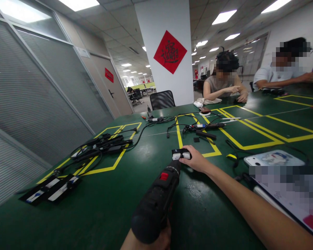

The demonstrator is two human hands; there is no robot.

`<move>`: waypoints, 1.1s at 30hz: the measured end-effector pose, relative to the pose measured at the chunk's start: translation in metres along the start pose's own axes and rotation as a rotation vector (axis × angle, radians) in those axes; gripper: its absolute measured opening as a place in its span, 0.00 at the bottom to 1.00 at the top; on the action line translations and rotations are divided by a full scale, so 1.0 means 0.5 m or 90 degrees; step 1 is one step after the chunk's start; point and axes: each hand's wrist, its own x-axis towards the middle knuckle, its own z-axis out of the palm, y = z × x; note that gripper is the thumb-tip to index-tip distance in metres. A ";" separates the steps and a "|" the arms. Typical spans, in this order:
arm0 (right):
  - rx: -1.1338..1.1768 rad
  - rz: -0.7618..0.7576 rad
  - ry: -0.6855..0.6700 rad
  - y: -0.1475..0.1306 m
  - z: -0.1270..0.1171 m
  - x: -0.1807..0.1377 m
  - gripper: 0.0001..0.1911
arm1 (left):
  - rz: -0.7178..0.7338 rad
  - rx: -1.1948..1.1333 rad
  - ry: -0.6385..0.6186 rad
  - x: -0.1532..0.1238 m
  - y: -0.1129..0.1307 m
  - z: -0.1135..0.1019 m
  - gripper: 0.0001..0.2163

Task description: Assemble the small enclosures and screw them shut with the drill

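Your left hand point(156, 239), at the bottom centre, grips the drill point(156, 201), its tip aimed at the small part point(181, 153). Your right hand point(197, 160) closes on that part, pinning it to the table point(120, 208) for steadiness.

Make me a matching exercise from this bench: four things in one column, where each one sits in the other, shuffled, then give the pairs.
Things:
1. power drill
2. small black-and-white part
3. phone
4. flat black strips

Places:
A. near the table's left edge
B. gripped in the left hand, nose pointing away
C. pinned under the right hand at the drill's tip
D. beside the right forearm, face down

Pairs: 1-B, 2-C, 3-D, 4-A
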 end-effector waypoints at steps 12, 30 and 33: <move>0.000 -0.007 0.006 0.005 0.002 0.001 0.25 | 0.009 0.032 0.026 -0.003 -0.006 0.011 0.20; 0.003 -0.004 0.005 0.004 0.000 -0.001 0.25 | -0.006 0.021 -0.014 -0.004 -0.009 -0.002 0.19; 0.004 -0.005 0.005 0.004 0.001 0.001 0.25 | -0.022 0.032 -0.029 -0.002 -0.007 0.005 0.18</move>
